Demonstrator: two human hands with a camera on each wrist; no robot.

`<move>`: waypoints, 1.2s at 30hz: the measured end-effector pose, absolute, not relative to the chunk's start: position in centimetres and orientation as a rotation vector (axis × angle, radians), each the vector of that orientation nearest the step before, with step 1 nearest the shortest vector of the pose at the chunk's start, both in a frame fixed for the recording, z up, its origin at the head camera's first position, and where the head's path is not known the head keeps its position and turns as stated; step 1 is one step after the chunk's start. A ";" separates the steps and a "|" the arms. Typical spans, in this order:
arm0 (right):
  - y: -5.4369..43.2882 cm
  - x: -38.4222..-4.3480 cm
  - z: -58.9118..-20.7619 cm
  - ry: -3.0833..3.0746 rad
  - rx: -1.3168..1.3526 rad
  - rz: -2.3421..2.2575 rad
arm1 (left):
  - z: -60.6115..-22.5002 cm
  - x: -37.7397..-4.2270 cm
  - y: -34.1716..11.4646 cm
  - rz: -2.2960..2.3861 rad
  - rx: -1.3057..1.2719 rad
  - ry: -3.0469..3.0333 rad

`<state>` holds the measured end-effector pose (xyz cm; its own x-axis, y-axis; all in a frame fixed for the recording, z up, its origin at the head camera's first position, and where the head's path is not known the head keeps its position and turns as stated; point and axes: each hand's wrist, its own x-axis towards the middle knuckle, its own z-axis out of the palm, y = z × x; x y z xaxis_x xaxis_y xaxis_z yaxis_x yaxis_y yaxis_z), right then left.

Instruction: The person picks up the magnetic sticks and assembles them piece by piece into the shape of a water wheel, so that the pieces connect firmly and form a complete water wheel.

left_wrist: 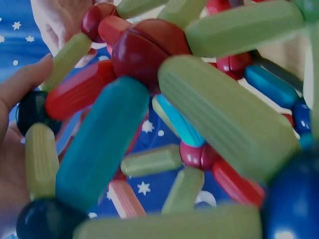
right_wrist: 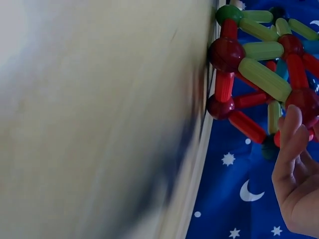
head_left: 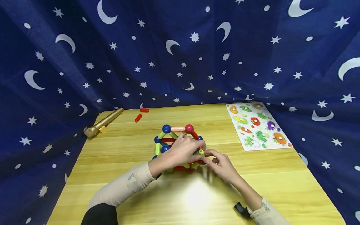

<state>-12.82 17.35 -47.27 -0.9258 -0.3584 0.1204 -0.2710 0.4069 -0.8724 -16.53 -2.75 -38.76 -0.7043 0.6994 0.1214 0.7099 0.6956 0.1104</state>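
A frame of magnetic rods and balls stands on the table, with yellow-green, red, pink and teal rods joined at red, blue and green balls. My left hand reaches over it and grips its right side. The left wrist view shows those fingers at a dark blue ball and a yellow-green rod. From the right, my right hand pinches the frame's near right corner. Its fingertips touch a dark red ball in the right wrist view. The hands partly hide the frame's middle.
Two loose red rods lie toward the back left. Beside them is a gold microphone with a small yellow block. A vegetable puzzle board lies at the back right. A star-and-moon curtain hangs behind the wooden table.
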 end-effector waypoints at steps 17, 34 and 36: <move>15.8 -13.0 -48.0 2.935 -1.047 -1.573 | -38.7 -16.2 -3.9 -0.423 -1.368 -2.806; 15.3 -13.2 -47.7 2.942 -1.178 -1.569 | -37.6 -16.7 -4.2 -0.511 -1.386 -2.975; 15.3 -13.0 -47.8 2.930 -1.162 -1.588 | -37.8 -16.7 -4.3 -0.508 -1.400 -2.954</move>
